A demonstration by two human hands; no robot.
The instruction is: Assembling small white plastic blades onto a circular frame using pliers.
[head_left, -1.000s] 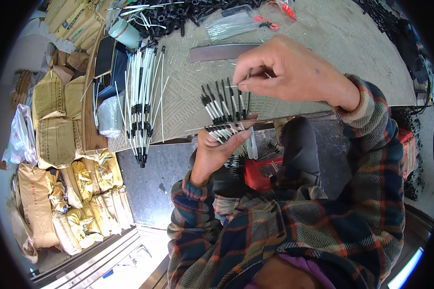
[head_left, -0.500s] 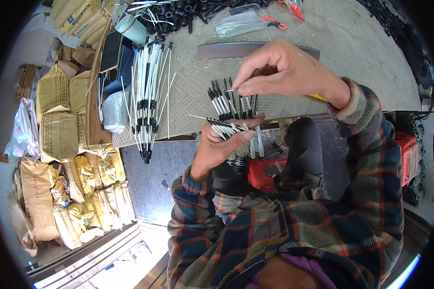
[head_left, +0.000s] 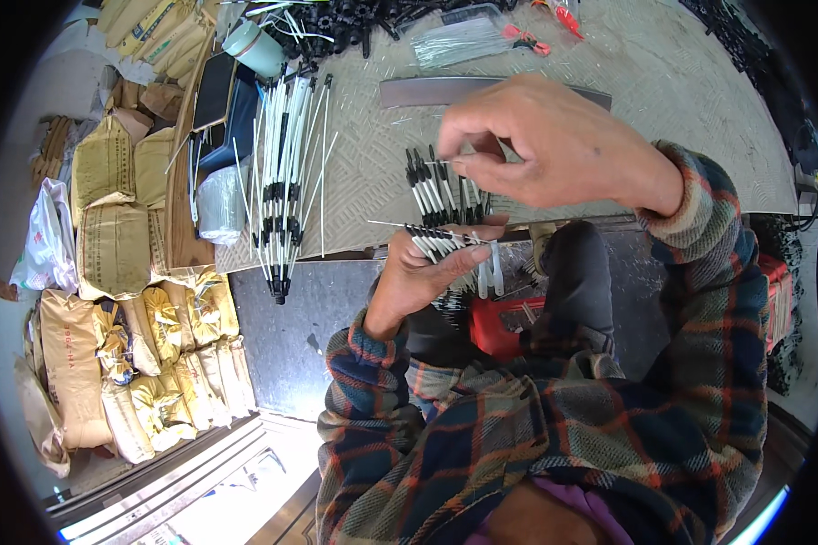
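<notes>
My left hand (head_left: 407, 286) is closed around a row of short white sticks (head_left: 434, 243) with black ends, held just off the table's front edge. A thin pale rod crosses the row and pokes out to the left. Above it, my right hand (head_left: 563, 150) pinches a fine, needle-like strand (head_left: 439, 163) between thumb and forefinger. Behind my left hand, several more black-tipped white sticks (head_left: 424, 193) lie side by side at the table edge. My right hand partly covers that group. Some flat whitish strips (head_left: 491, 274) hang below my left fingers.
A long bundle of white rods with black fittings (head_left: 282, 182) lies on the table (head_left: 354, 173) to the left. Behind are a dark curved bar (head_left: 418, 92), a packet of clear strands (head_left: 459, 45) and a cup (head_left: 256, 48). A red container (head_left: 493, 329) sits below; brown packages (head_left: 109, 236) fill the left.
My right hand has turned so more of its back shows, still pinching the fine strand. My left hand keeps its hold on the sticks. The whole view has shifted slightly.
</notes>
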